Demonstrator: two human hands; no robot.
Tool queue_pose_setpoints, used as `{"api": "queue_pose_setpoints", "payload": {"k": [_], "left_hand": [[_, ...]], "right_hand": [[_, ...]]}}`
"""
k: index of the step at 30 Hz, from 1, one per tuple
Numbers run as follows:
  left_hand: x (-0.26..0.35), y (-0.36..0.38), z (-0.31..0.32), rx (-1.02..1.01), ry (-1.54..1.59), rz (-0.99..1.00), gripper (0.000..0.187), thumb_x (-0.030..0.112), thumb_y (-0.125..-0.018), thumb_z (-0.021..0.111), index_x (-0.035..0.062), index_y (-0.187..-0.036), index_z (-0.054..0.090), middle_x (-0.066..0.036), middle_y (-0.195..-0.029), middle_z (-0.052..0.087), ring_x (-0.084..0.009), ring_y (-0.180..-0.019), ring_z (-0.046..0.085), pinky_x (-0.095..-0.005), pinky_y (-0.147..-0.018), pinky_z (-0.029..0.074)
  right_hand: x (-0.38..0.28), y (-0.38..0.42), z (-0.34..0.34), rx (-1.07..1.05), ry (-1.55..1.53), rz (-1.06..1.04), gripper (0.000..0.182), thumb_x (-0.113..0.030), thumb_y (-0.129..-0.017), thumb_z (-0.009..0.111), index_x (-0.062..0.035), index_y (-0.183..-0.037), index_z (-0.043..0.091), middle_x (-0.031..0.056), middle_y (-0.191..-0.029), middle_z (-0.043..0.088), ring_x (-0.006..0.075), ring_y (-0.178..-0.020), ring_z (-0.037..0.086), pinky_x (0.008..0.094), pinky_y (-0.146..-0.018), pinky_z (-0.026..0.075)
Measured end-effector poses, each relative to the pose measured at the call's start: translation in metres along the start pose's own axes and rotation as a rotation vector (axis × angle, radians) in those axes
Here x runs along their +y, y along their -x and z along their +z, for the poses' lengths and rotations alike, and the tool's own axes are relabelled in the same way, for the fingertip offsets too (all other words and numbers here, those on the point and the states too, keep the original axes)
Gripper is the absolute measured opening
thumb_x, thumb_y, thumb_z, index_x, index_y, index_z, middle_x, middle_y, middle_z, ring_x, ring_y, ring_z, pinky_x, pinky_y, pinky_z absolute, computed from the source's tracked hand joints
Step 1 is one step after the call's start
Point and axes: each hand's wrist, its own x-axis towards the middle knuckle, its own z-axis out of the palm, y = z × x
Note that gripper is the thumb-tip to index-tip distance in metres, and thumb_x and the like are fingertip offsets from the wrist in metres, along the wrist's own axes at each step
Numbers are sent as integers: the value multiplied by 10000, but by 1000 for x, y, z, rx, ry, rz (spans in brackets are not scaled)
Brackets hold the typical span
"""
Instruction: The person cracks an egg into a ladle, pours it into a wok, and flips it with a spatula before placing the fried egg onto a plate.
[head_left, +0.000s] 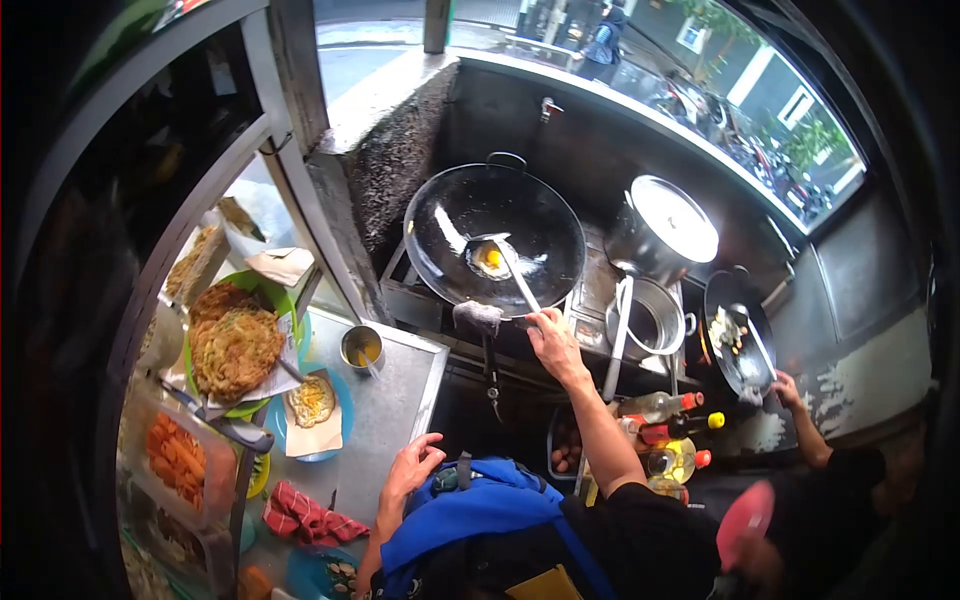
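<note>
- Fried egg point(489, 259) lies in the black wok point(440, 215), near its centre — white edge, yellow yolk, unbroken as far as can be told.
- Spatula point(512, 268) has its blade at the egg; its long handle runs down and right to the right hand point(551, 340), so the egg lies up and left of that hand.
- Right hand is closed around the handle end, arm extended — the nearer hand to the egg by far.
- Left hand point(410, 470) rests open, fingers spread, at the edge of the steel counter point(390, 400), well apart from the wok.
- Metal cup point(361, 347) stands near the counter's far corner.
- Another person's hand point(786, 388) holds a second pan point(738, 335) to the right.
</note>
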Motion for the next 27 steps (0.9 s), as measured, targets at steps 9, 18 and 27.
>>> {"api": "queue_pose_setpoints", "payload": {"k": [9, 18, 27], "left_hand": [[6, 33, 18, -38, -74, -60, 487, 293, -914, 671, 81, -1340, 569, -122, -1171, 667, -203, -1083, 619, -338, -950, 485], [10, 29, 21, -37, -151, -25, 457, 309, -917, 652, 140, -1336, 591, -107, -1196, 658, -212, -1110, 602, -356, -970, 467], [1, 14, 24, -25, -89, 46, 432, 249, -891, 678, 110, -1296, 620, -114, -1147, 688, -215, -1042, 645, -338, -889, 509]], "right_hand": [[-26, 5, -15, -177, -356, 51, 226, -105, -884, 648, -72, -1106, 660, 116, -1038, 620, 235, -775, 614, 354, -746, 506], [-36, 1, -32, -364, -440, -34, 211, -132, -903, 635, -63, -1100, 668, 118, -959, 646, 249, -874, 638, 336, -779, 501], [-15, 7, -38, -320, -380, -74, 204, -157, -924, 599, -54, -1093, 652, 145, -952, 656, 309, -940, 644, 387, -840, 506]]}}
